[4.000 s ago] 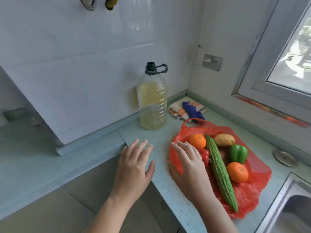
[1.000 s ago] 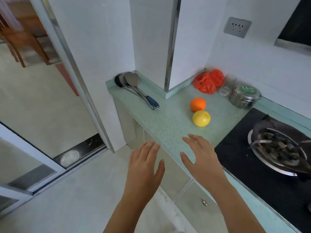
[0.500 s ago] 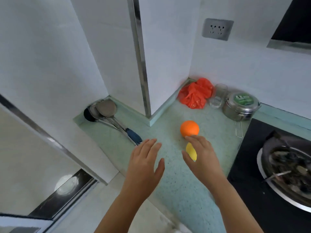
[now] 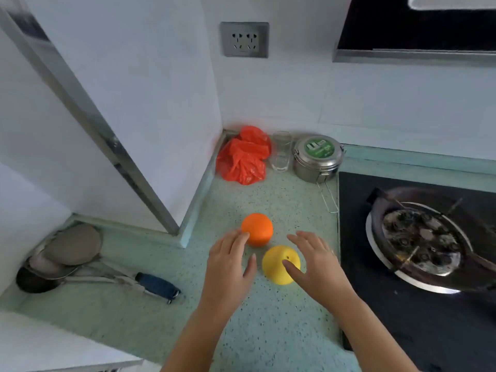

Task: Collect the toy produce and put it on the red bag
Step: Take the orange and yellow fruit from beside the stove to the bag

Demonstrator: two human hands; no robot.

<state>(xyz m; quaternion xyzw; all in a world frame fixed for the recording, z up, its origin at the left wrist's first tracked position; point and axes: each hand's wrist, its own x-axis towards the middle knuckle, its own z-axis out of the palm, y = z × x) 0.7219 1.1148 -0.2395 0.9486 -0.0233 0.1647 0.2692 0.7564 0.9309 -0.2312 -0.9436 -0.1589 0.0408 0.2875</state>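
Both hands are hovering over the green speckled desk (image 4: pixel 268 345), fingers spread and grasping nothing. The left hand (image 4: pixel 228 269) is reaching at the orange toy fruit (image 4: pixel 257 229), fingertips at its left edge (contact or just overlap, cannot tell). The right hand (image 4: pixel 316 264) is arching over the yellow toy fruit (image 4: pixel 276 267), thumb lying across its right side, fingers still released. The two fruits are sitting just beside each other, mid-desk. A crumpled red bag (image 4: pixel 243 157) is lying in the back corner, well apart from the fruit. A clear glass (image 4: pixel 281 150) and a steel lidded tin (image 4: pixel 316 158) are standing beside it. Ladles (image 4: pixel 72 253) are lying at left, a dirty wok (image 4: pixel 418 237) on the stove at right.
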